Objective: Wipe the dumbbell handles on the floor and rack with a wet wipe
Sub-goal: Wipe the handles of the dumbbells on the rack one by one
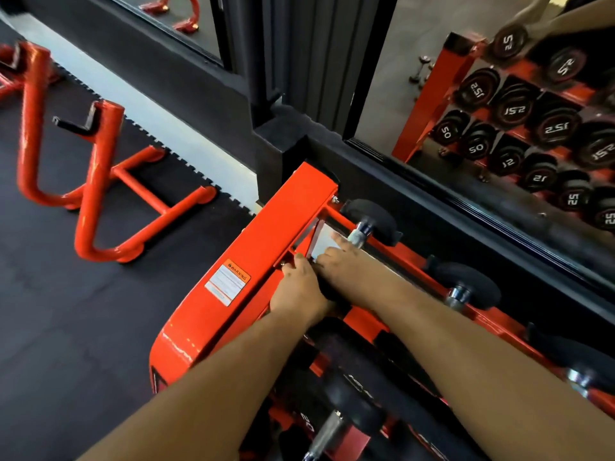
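A gym floor of dark rubber matting [83, 327] was seen from above, bordered by a black-framed wall mirror [432, 94] in which rows of numbered dumbbells were reflected. An orange tubular stand [96, 194] stood on the matting at the left. An orange dumbbell rack [266, 247], marked by a warning label [228, 282], ran from the lower centre up toward the mirror.

Both forearms were stretched over the rack's end post. The left hand [299, 291] was held against the post's inner edge with its fingers curled; whether anything was pinched by this grip could not be told. The right hand [336, 261] was laid beside it, its fingers extended and touching a pale wet wipe [324, 242] that was spread just beneath the handle of the top-tier dumbbell [362, 227]. That chrome handle was seen just above the fingertips. A second dumbbell [462, 291] was racked further right, and another dumbbell [332, 424] was seen on a lower tier.
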A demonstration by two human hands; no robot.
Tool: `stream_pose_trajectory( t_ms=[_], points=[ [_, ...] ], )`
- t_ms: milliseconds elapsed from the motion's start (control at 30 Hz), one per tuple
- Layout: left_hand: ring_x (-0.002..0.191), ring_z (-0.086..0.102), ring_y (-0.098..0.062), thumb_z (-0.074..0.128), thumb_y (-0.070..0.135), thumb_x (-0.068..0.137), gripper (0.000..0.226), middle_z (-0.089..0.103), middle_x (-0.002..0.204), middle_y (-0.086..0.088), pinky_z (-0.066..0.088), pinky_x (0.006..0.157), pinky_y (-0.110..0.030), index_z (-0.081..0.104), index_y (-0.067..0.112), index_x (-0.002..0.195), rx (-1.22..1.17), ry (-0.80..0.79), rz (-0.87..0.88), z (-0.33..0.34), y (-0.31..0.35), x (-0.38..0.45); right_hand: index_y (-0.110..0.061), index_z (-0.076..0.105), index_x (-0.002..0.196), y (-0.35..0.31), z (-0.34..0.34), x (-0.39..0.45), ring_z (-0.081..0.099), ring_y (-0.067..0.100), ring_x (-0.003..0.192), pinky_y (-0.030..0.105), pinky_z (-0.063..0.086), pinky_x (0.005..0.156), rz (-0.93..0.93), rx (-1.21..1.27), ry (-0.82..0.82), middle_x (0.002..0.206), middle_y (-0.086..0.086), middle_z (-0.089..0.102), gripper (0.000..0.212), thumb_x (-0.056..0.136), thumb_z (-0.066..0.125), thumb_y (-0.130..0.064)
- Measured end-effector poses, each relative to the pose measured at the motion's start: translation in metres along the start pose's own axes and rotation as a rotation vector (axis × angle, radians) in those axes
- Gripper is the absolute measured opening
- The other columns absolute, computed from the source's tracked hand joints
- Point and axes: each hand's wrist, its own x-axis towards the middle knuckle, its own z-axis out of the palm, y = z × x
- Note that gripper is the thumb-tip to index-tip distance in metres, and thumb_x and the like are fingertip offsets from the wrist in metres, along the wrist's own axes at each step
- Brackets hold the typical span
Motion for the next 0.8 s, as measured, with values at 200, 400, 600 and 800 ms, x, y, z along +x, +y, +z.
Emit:
stream_pose_trajectory(
  t_ms=[200,400,600,800],
  points=[
    [0.133,0.054,-0.036,0.096,0.037,0.06,0.149,0.015,0.165,-0.023,0.055,0.099,-0.042,-0.011,0.017,0.162,0.038,-0.008,-0.021,-0.002,0.003,-0.003,-0.013,0.056,0.136,-0.002,0.035,-0.026,0.052,0.031,0.131,0.059,0.025,0.119,0.026,-0.022,0.226,0.133,0.009,0.059,0.048,0.094,0.034,-0.022],
    [0.122,0.062,-0.034,0.095,0.037,0.061,0.148,0.03,0.156,-0.022,0.057,0.091,-0.039,-0.012,0.022,0.162,-0.001,0.036,-0.005,0.005,0.001,-0.003,-0.014,0.05,0.144,0.002,0.026,-0.005,0.031,0.034,0.149,0.059,0.022,0.12,0.033,-0.125,0.271,0.153,0.014,0.046,0.05,0.098,0.036,-0.027],
    [0.122,0.06,-0.031,0.093,0.037,0.061,0.147,0.03,0.157,-0.02,0.059,0.087,-0.038,-0.013,0.023,0.162,0.03,0.038,-0.008,0.001,0.003,-0.004,-0.011,0.054,0.128,0.005,0.04,-0.017,0.055,0.03,0.12,0.056,0.033,0.116,-0.022,0.029,0.302,0.121,0.01,0.058,0.037,0.092,0.044,-0.016],
    [0.121,0.06,-0.032,0.092,0.039,0.064,0.144,0.035,0.153,-0.018,0.057,0.091,-0.044,-0.012,0.024,0.162,0.062,0.065,-0.012,0.004,0.003,-0.005,-0.016,0.062,0.117,0.002,0.032,-0.006,0.062,0.027,0.108,0.057,0.03,0.117,0.025,0.025,0.225,0.108,0.006,0.064,0.029,0.091,0.05,-0.019]
  ],
)
